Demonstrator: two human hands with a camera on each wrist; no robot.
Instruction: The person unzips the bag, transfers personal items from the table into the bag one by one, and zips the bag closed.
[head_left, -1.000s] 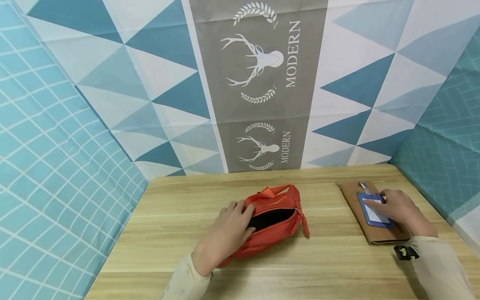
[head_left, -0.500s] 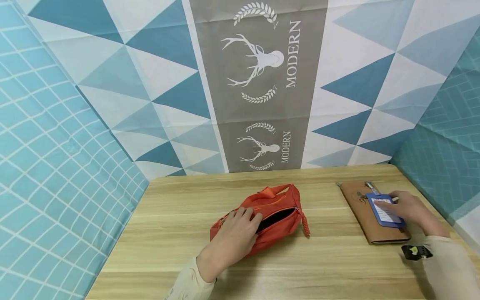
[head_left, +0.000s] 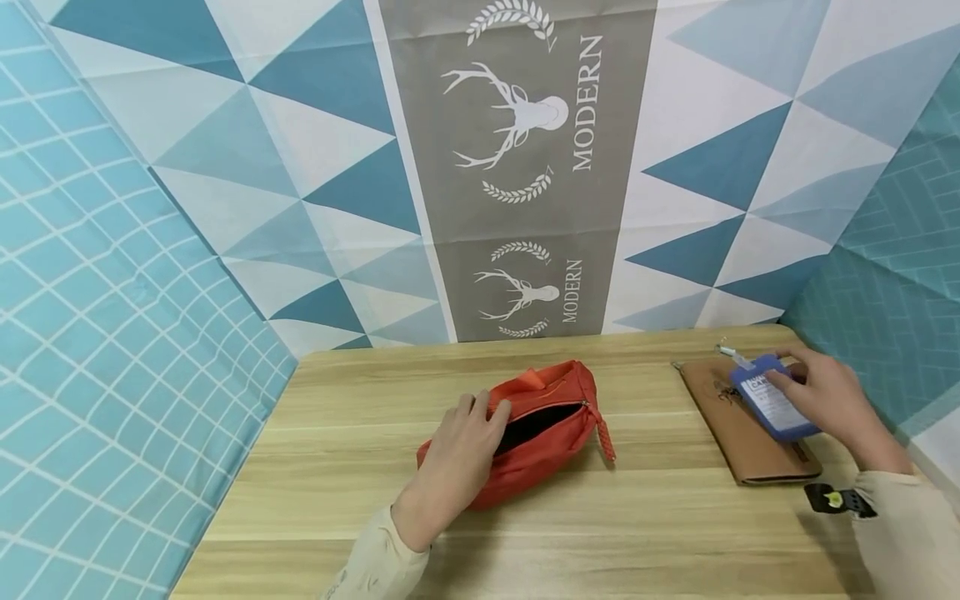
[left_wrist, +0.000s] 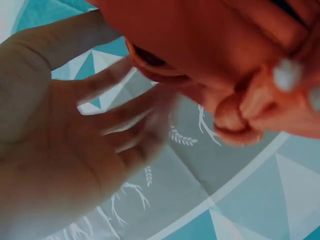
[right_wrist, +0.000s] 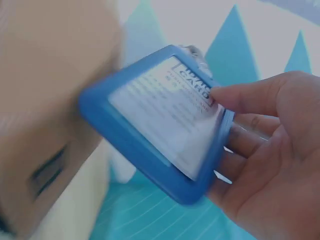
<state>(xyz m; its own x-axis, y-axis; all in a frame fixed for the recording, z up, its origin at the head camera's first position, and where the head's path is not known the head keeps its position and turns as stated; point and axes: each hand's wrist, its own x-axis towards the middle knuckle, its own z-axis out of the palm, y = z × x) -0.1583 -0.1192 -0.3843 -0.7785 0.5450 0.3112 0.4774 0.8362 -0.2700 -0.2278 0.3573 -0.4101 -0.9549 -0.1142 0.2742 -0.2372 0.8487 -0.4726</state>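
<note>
MODERN, twice, in white caps running sideways down the grey strip of the backdrop point(head_left: 536, 217) at 12 o'clock, right by some stag heads and leafy sprigs. Easiest thing to read by far. CARD also legible on the white insert point(right_wrist: 165, 117) of the blue card holder point(head_left: 767, 400); rest of the print too smeared to make out. Dark patch on the brown wallet point(head_left: 750, 454) unreadable too.

Wood-look table point(head_left: 322, 467) with pale streaks down at 6 o'clock, boxed in by fabric: blue, grey and white triangles straight ahead, light-blue grid cloth point(head_left: 127, 292) at 9, teal brick-pattern cloth point(head_left: 900, 242) near 3.

As for the card holder: blue rim, rounded corners, clip point(head_left: 729, 352) at the top end. Tilted over the wallet, between 3 and 4 o'clock; can't tell if touching it. Pinched along one edge between thumb and fingers of the right hand point(head_left: 840, 396).

Red bag point(head_left: 547, 454) between 5 and 6 o'clock, unzipped, dark inside, braided zip pull point(head_left: 604, 435) off the right end. Left hand point(head_left: 453, 462) at 6 o'clock, on the bag's left part, fingers spread and slightly bent; can't tell if actually gripping any fabric.
</note>
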